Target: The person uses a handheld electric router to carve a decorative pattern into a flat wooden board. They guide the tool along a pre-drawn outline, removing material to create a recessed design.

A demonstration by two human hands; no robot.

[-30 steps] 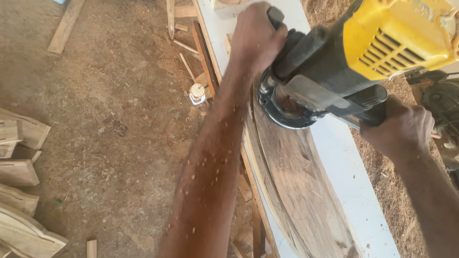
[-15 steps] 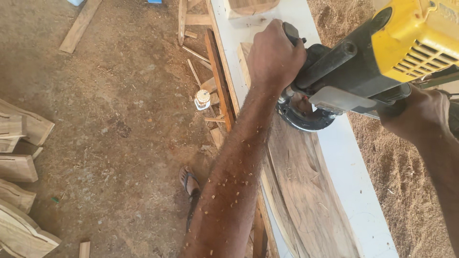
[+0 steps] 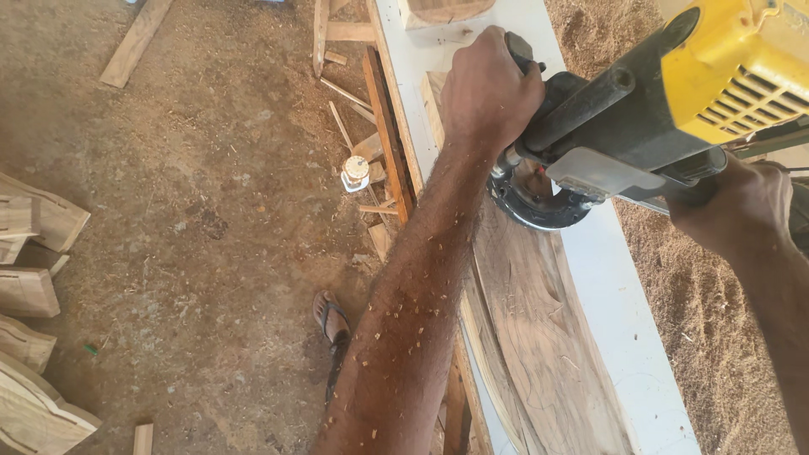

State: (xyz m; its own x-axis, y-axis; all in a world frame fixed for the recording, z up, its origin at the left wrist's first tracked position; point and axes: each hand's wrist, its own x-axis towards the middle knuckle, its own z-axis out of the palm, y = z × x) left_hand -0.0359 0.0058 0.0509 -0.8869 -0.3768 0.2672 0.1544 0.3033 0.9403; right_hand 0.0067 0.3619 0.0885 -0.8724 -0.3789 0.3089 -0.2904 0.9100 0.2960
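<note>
A view from above is given onto a white tabletop (image 3: 624,337) on which a long, curved slab of dark wood (image 3: 539,337) is laid lengthwise. A yellow and black power router (image 3: 640,126) is held over the far end of the slab, its round black base (image 3: 531,198) set down on the wood.

The left hand (image 3: 489,88) is wrapped fully closed around a black side handle of the router, with the sawdust-flecked forearm stretched back toward the camera. The right hand (image 3: 742,206) is closed tight around the handle on the other side, beneath the yellow housing; its fingertips are hidden under the tool.

As far as can be judged, the work is only partly done. Faint curved lines appear to be drawn on the near part of the slab, and the surface there looks uncut, so most of the length seems left to be worked. What has been cut under the base cannot be seen.

A thick layer of sawdust (image 3: 716,354) is spread on the ground right of the tabletop. On the dirt floor (image 3: 194,211) to the left, offcut strips (image 3: 383,126) are scattered beside the tabletop, and a small pale bottle-like object (image 3: 356,173) lies among them. Shaped pale wooden pieces (image 3: 29,286) are stacked at the left edge. A sandalled foot (image 3: 331,318) is seen below the forearm.
</note>
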